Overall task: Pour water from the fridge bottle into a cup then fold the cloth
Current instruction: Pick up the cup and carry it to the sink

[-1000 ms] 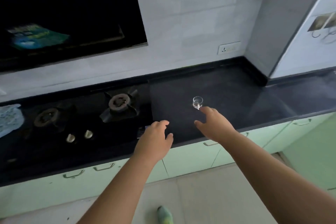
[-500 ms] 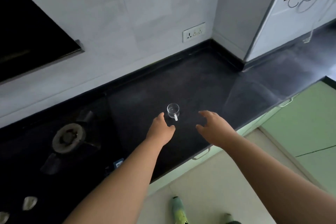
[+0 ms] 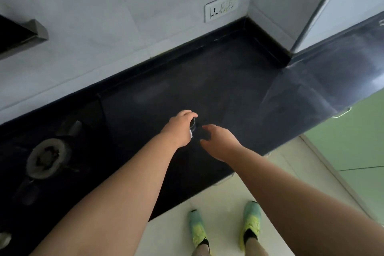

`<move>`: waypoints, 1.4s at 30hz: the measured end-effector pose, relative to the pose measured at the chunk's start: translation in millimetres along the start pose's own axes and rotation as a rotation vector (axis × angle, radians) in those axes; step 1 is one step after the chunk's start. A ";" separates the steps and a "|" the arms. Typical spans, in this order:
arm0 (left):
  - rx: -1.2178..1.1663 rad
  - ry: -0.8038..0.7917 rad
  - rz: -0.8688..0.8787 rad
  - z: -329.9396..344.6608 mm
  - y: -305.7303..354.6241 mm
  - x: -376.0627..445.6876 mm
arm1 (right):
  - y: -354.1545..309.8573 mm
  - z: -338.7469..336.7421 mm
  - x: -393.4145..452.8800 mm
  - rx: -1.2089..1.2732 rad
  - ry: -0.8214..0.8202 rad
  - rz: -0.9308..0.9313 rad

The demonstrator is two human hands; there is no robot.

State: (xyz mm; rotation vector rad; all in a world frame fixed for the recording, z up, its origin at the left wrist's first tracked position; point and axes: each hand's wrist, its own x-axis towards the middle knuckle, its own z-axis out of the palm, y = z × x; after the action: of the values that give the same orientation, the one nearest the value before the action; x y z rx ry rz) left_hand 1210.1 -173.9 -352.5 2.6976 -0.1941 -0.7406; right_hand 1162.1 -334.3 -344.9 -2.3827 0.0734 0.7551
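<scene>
Clear glass is the material of the small cup (image 3: 193,125), which stands on a dark stone bench (image 3: 239,89) and is mostly hidden behind the left hand (image 3: 180,129). Only a sliver of its rim and a pale handle tip show at the hand's right edge. The left hand curls over and around the cup from the left, fingers bent across the top; it looks to be in contact, though whether it has a firm grip cannot be told from this angle. The right hand (image 3: 219,141) is open, fingers loosely spread, hovering just beside the cup on its right and a little nearer the person, not touching it.

So the cup sits between the two hands, with the left one clearly closer. The handle points back toward the person and slightly right, into the gap between the hands, which would suit the right hand if it takes the handle.

A gas burner (image 3: 44,158) lies well apart to the left. No bottle and no cloth are in view, so pouring has probably not begun.
</scene>
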 end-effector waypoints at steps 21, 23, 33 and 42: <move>-0.032 0.268 0.157 -1.1 19.3 -36.7 | -3.5 -0.8 -28.8 0.079 0.242 0.014; -0.038 0.273 0.200 -2.0 31.6 -44.0 | 1.7 -8.4 -42.3 0.089 0.275 0.025; -0.354 0.227 0.403 2.8 120.0 -50.8 | 53.9 -73.2 -104.1 0.143 0.445 0.101; -0.713 0.079 0.309 26.3 218.3 -32.3 | 139.7 -147.8 -138.4 0.221 0.519 0.092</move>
State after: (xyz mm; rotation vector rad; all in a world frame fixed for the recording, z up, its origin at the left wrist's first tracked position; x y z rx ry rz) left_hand 1159.7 -378.3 -281.3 1.9570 -0.2601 -0.4845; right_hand 1088.3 -550.7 -253.9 -2.3110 0.4590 0.1397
